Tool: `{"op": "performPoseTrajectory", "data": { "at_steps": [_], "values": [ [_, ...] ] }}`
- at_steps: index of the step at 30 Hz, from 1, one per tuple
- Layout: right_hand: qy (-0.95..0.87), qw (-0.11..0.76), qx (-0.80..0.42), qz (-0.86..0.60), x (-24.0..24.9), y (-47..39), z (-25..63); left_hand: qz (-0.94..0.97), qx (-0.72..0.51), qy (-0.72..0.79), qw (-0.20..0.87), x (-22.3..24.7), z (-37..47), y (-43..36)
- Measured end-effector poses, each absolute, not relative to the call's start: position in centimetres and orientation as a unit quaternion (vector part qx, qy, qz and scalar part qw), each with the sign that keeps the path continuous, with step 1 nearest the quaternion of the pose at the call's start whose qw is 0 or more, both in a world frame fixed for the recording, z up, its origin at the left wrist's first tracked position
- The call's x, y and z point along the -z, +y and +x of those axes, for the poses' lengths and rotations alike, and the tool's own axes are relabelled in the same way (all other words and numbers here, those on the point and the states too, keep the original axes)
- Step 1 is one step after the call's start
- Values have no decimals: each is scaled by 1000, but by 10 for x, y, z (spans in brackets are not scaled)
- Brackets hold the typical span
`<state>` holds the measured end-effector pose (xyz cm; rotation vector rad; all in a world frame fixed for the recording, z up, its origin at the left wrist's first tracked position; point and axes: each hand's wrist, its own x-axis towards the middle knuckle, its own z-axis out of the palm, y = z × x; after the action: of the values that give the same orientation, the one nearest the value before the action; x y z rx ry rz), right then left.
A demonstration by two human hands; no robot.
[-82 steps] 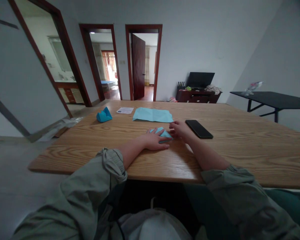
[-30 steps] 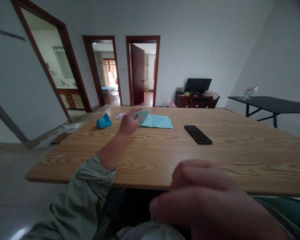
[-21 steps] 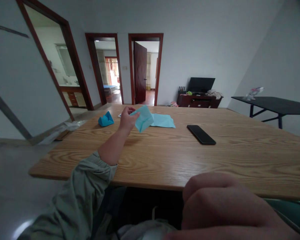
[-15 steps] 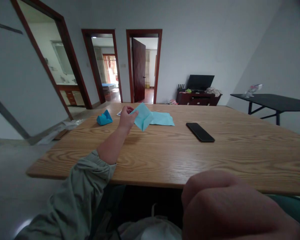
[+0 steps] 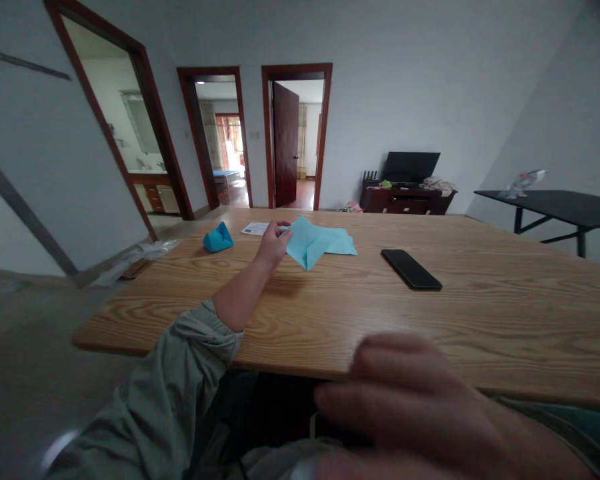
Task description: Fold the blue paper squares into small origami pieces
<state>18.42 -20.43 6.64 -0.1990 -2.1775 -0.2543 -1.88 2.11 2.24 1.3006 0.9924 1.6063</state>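
Observation:
My left hand (image 5: 273, 244) pinches the left corner of a creased light-blue sheet of paper (image 5: 306, 243), holding it up over the table with one corner pointing down. Behind it, another light-blue sheet of paper (image 5: 343, 241) lies flat, partly covered. Left of the hand stands a folded darker-blue paper shape (image 5: 219, 238). My right hand (image 5: 405, 393) is close to the camera at the table's near edge, smeared by motion. Its fingers look bent, but I cannot make out whether they hold anything.
A black phone (image 5: 411, 269) lies on the wooden table (image 5: 330, 327), right of the papers. A white printed card (image 5: 255, 229) lies behind my left hand. Beyond the table are a TV cabinet (image 5: 405, 200) and, at right, a black table (image 5: 555, 207).
My left hand has carried the creased sheet slightly to the right and lower. My right hand has shifted left, its fingers now reaching further inward. The whole view has turned a little.

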Motion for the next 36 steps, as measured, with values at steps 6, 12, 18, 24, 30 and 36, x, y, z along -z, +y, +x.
{"op": "performPoseTrajectory", "data": {
  "at_steps": [6,12,18,24,30,36],
  "values": [
    [-880,326,190,-290,-48,-70,193,513,-619,394,445,-21,-14,15],
    [-872,326,114,-346,-2,-24,217,537,-566,414,469,-3,-3,19],
    [-903,196,21,-382,10,-14,216,757,-336,492,267,18,-7,24],
    [-894,148,-60,-418,13,-14,221,877,-205,416,129,2,-18,7],
    [-876,154,-82,-449,6,-21,218,889,-198,367,190,-4,-16,-2],
    [-864,177,-119,-455,10,-16,222,869,-206,403,198,2,-18,7]
  ]
}}
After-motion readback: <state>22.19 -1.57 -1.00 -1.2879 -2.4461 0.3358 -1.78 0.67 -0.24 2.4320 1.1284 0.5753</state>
